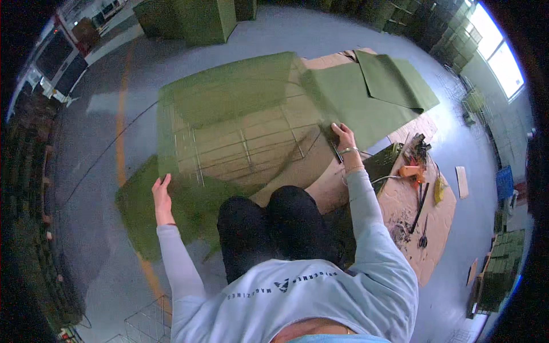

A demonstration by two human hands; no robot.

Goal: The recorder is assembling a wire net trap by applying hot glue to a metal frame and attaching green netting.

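Observation:
In front of my knees spreads a green sheet (pixel 240 86), blurred by motion. A wire grid (pixel 246 148) shows against brown board (pixel 269 128) at its nearer part. My left hand (pixel 162 200) is closed at the sheet's near left corner, fingers up. Farther right and higher, my right hand (pixel 345 140) is closed at the sheet's right edge, a bracelet on its wrist. Blur hides exactly how the fingers grip. Just below the right hand is a thin dark stick (pixel 336 152); whether it is held, I cannot tell.
More green sheets (pixel 366 86) lie overlapped at the far right. A cardboard-topped surface (pixel 432 246) on my right bears an orange tool (pixel 410 171), a yellow item (pixel 439 190), a black rod (pixel 420 209) and scissors (pixel 424 239). Green boxes (pixel 197 23) stand beyond. Wire frames (pixel 146 320) lie lower left.

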